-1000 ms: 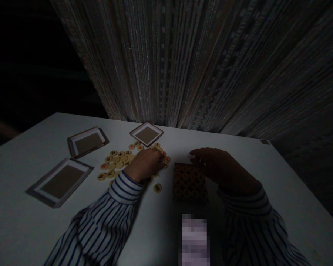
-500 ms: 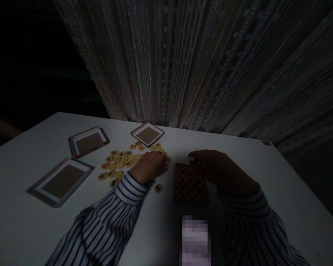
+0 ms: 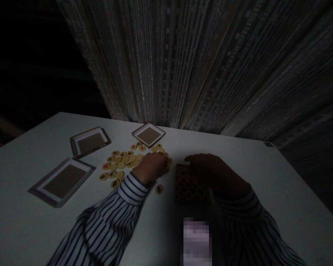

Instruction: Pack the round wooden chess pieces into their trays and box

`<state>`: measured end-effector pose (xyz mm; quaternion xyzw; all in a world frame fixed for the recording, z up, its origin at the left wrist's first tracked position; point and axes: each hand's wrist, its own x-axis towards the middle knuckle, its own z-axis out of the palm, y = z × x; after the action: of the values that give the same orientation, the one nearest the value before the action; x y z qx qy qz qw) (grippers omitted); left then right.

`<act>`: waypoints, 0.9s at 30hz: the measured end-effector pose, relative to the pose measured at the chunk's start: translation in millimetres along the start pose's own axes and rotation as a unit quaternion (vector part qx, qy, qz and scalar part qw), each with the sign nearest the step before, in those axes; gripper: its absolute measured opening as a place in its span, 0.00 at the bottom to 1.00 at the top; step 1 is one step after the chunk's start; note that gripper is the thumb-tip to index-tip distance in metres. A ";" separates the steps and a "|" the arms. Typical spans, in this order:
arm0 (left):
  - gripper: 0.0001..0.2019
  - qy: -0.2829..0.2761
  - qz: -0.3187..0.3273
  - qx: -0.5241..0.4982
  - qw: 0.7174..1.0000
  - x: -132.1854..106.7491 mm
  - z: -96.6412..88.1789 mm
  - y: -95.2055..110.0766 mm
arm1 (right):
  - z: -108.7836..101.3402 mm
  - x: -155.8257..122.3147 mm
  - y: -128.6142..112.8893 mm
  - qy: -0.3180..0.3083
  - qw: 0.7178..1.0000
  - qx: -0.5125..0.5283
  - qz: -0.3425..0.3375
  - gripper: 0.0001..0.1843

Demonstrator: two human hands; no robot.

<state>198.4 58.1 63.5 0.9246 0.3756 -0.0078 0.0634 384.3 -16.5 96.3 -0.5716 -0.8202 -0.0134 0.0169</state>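
Observation:
My left hand [image 3: 152,167] is closed, knuckles up, over the right end of a spread of round wooden Chinese chess pieces [image 3: 118,160]. Its fingertips are hidden, so whatever they grip cannot be seen. Just below it lies one loose piece [image 3: 159,189] with a black character. My right hand [image 3: 213,171] hangs over the far right part of a dark square box [image 3: 180,201] filled with rows of round pieces. Its fingers stretch out to the left, apart from my left hand; shadow covers their undersides. I see nothing held there.
Two shallow framed trays, one at the left [image 3: 91,142] and one at the back [image 3: 149,134], stand near the pieces. A flat grey-bordered panel [image 3: 62,181] lies nearer on the left. Behind the white table [image 3: 252,229] hangs a string curtain [image 3: 161,62]. A pixelated patch covers the front.
My right hand has moved left and now covers more of the box. My left hand stays over the pieces. The whole view has shifted slightly.

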 end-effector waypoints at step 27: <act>0.14 0.022 0.016 -0.015 1.000 -0.1 -9.5 2.2 | -0.2 -0.8 0.4 -0.006 1.000 -0.010 0.006 0.15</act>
<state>199.6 57.7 73.1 0.9293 0.3622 0.0194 0.0691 385.0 -17.1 96.5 -0.5770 -0.8165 -0.0180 0.0059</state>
